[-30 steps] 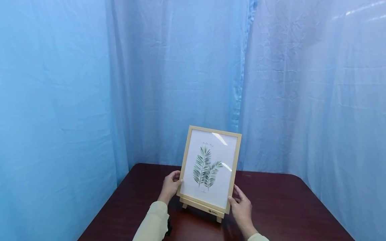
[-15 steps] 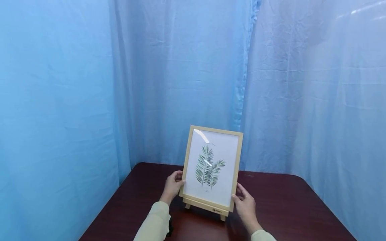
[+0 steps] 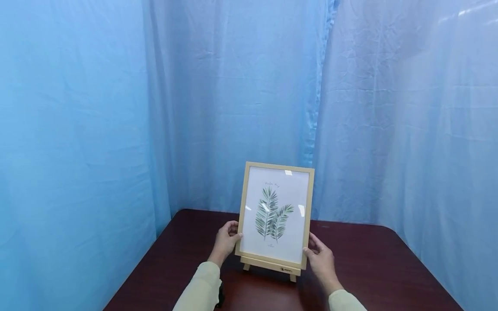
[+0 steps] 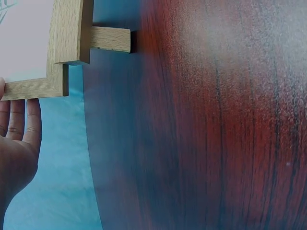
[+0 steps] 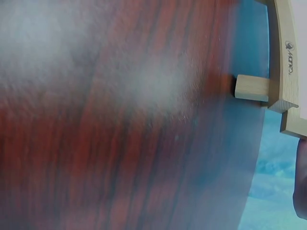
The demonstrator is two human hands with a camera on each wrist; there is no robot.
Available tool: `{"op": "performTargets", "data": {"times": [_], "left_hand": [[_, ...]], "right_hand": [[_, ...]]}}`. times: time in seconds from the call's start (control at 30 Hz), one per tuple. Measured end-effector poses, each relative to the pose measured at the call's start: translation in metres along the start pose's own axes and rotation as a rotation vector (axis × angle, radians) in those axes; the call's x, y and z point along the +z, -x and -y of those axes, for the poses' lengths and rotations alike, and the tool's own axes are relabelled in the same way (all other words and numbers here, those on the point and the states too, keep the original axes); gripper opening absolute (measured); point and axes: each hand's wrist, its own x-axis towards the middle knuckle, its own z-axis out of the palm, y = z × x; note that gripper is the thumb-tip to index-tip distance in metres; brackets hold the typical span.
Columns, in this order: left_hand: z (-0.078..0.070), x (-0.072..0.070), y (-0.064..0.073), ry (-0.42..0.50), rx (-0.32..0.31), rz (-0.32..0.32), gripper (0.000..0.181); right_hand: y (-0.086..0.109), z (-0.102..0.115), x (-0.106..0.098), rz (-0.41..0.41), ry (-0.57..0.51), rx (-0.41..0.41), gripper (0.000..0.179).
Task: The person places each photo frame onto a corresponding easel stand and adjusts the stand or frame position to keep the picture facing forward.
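A light wooden picture frame with a print of two green palm leaves stands tilted back on a small wooden easel. My left hand grips its left edge low down, thumb at the front and fingers behind. On the opposite edge, my right hand holds the lower part the same way. The left wrist view shows the frame's corner, the easel's foot on the table and my left fingers. In the right wrist view the easel's ledge bears a small dark logo; most of the right hand is cut off.
The dark red-brown table has rounded far corners and a glossy top. Light blue curtains hang behind it and along both sides.
The picture frame and easel have turned slightly, facing me more squarely, and sit a little farther right in view. Light reflections on the glass have shifted. Both hands keep their hold.
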Motion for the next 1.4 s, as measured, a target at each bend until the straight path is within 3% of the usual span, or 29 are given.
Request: {"op": "performTargets", "data": {"times": [0.77, 1.4], "left_hand": [[-0.003, 0.009, 0.007, 0.02, 0.028, -0.008, 0.031], [-0.001, 0.01, 0.004, 0.028, 0.036, -0.004, 0.031]], "right_hand": [[-0.025, -0.01, -0.01, 0.041, 0.034, 0.005, 0.054], [-0.02, -0.006, -0.007, 0.014, 0.042, 0.04, 0.053]]}}
